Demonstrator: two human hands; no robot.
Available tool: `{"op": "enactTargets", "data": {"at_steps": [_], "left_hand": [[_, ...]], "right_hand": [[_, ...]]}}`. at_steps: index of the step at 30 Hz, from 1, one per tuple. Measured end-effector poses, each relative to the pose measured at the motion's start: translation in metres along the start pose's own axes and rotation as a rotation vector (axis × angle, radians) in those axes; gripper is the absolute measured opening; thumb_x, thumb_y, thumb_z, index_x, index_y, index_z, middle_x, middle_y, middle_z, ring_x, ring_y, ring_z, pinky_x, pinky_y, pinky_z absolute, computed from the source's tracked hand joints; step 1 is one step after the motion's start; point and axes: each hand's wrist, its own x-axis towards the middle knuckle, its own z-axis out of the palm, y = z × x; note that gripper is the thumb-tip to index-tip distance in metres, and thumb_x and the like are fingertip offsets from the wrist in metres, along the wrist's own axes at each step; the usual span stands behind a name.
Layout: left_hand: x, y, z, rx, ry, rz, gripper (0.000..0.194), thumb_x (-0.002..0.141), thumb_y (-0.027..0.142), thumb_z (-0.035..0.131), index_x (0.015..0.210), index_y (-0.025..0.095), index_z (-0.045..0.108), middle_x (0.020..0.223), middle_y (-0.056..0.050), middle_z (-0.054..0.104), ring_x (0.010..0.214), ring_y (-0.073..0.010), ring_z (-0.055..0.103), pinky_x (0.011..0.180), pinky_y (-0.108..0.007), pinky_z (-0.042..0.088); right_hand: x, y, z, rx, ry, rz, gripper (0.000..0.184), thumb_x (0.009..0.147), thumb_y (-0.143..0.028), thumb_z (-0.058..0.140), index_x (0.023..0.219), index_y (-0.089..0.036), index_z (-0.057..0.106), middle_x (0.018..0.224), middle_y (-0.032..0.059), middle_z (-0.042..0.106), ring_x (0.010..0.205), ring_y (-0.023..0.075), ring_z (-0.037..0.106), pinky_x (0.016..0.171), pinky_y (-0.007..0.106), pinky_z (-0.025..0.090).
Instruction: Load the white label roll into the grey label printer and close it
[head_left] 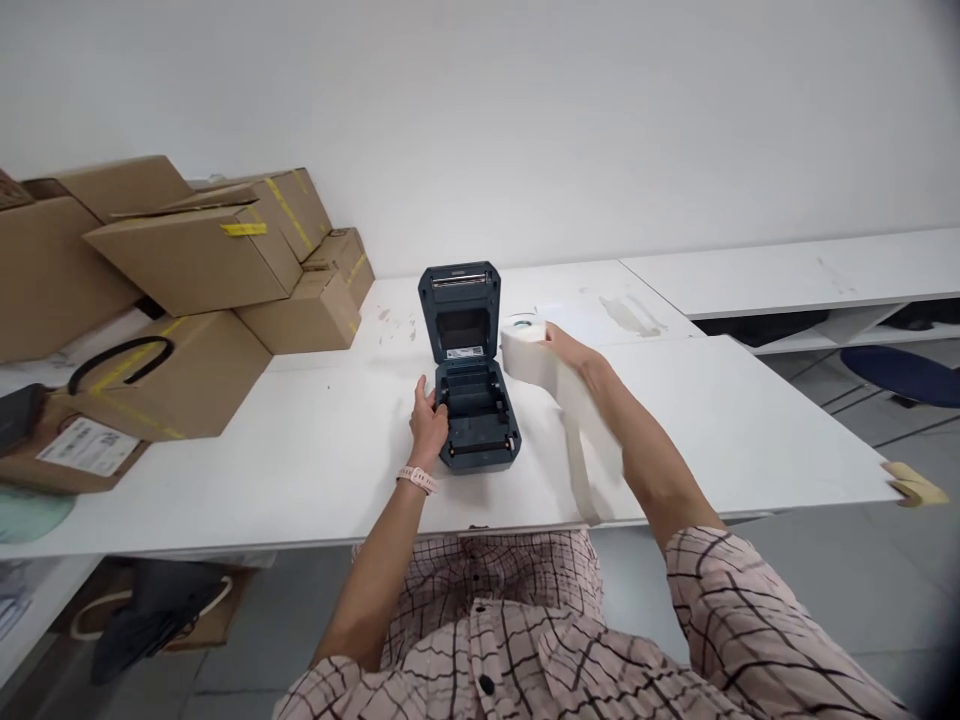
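White tabletop (330,430) is running along a pale wall (525,130), and cardboard boxes (195,260) are occupying its left part. Near the middle, a dark printer (478,430) is standing with raised lid (461,325). The left hand (429,430) is gripping its left side; the right hand (564,348) is holding a paper roll (519,348) just beside it, while a loose strip (589,415) is trailing toward the front edge.

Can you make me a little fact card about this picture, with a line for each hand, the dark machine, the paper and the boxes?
Left hand: touching the left side of the dark machine
Right hand: holding the white paper roll
Machine: lid up, standing on the white table
Paper: a long loose strip hangs down from the roll
Boxes: brown cardboard boxes piled at the left, some with yellow tape
On left wrist: a pink band
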Motion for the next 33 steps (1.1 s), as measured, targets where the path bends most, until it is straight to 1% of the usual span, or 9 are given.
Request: {"op": "enactTargets", "data": {"at_steps": [3,7,15,19,22,24,27,30,33], "left_hand": [[-0.004,0.009,-0.003,0.019,-0.038,-0.020,0.080,0.086,0.015,0.052,0.160,0.024,0.021,0.141,-0.009,0.064,0.135,-0.0238,0.055,0.118,-0.048,0.032],[-0.007,0.018,-0.004,0.038,-0.041,-0.043,0.082,0.089,0.016,0.049,0.162,0.021,0.011,0.145,-0.012,0.059,0.140,-0.0242,0.051,0.119,-0.047,0.031],[-0.008,0.020,-0.004,0.045,-0.049,-0.055,0.085,0.089,0.018,0.049,0.163,0.023,0.008,0.145,-0.008,0.060,0.141,-0.0223,0.050,0.119,-0.044,0.032],[-0.008,0.022,-0.004,0.055,-0.041,-0.074,0.084,0.089,0.018,0.050,0.163,0.023,0.010,0.145,-0.008,0.060,0.140,-0.0229,0.050,0.118,-0.044,0.033],[-0.008,0.022,-0.003,0.037,-0.046,-0.055,0.083,0.089,0.016,0.048,0.163,0.021,0.010,0.145,-0.009,0.060,0.141,-0.0226,0.050,0.119,-0.043,0.032],[-0.008,0.021,-0.004,0.034,-0.051,-0.047,0.082,0.090,0.016,0.047,0.163,0.020,0.010,0.145,-0.009,0.060,0.140,-0.0231,0.051,0.119,-0.044,0.032],[-0.007,0.019,-0.004,0.033,-0.054,-0.056,0.080,0.091,0.016,0.047,0.162,0.022,0.010,0.146,-0.008,0.060,0.139,-0.0214,0.051,0.119,-0.043,0.032],[-0.007,0.017,-0.003,0.023,-0.046,-0.050,0.078,0.091,0.016,0.047,0.162,0.022,0.013,0.146,-0.009,0.059,0.139,-0.0193,0.052,0.120,-0.040,0.031],[-0.006,0.013,-0.002,0.009,-0.040,-0.039,0.077,0.091,0.016,0.047,0.161,0.021,0.016,0.147,-0.011,0.059,0.137,-0.0196,0.053,0.120,-0.039,0.031]], "right_hand": [[0.027,-0.029,0.036,-0.360,-0.218,-0.053,0.073,0.066,-0.045,0.081,0.130,-0.019,0.057,0.131,0.0111,0.065,0.115,0.0303,0.062,0.099,0.042,0.049],[0.050,-0.041,0.079,-0.862,-0.391,0.072,0.082,0.059,-0.047,0.087,0.130,-0.019,0.057,0.133,0.0148,0.062,0.120,0.0366,0.059,0.098,0.046,0.049],[0.059,-0.037,0.091,-0.949,-0.549,0.128,0.067,0.061,-0.040,0.085,0.120,-0.021,0.059,0.126,0.0088,0.066,0.113,0.0330,0.063,0.087,0.037,0.052],[0.067,-0.028,0.100,-1.024,-0.605,0.175,0.072,0.059,-0.049,0.087,0.120,-0.020,0.063,0.122,0.0098,0.069,0.108,0.0331,0.066,0.083,0.036,0.053],[0.065,-0.024,0.102,-1.019,-0.604,0.209,0.080,0.063,-0.052,0.086,0.130,-0.017,0.061,0.132,0.0135,0.066,0.118,0.0361,0.064,0.091,0.040,0.053],[0.051,-0.025,0.104,-1.002,-0.562,0.180,0.080,0.073,-0.049,0.081,0.141,-0.015,0.055,0.144,0.0166,0.059,0.130,0.0376,0.057,0.101,0.044,0.050],[0.004,-0.028,0.115,-0.984,-0.396,0.025,0.066,0.089,-0.038,0.068,0.147,-0.014,0.049,0.153,0.0187,0.050,0.141,0.0367,0.048,0.112,0.050,0.042],[-0.057,-0.023,0.140,-0.948,-0.241,-0.087,0.052,0.097,-0.033,0.059,0.146,-0.016,0.052,0.155,0.0175,0.047,0.144,0.0348,0.044,0.117,0.053,0.039],[-0.103,-0.012,0.167,-0.923,-0.107,-0.108,0.052,0.099,-0.033,0.057,0.148,-0.020,0.049,0.160,0.0155,0.040,0.149,0.0325,0.038,0.119,0.054,0.038]]}}
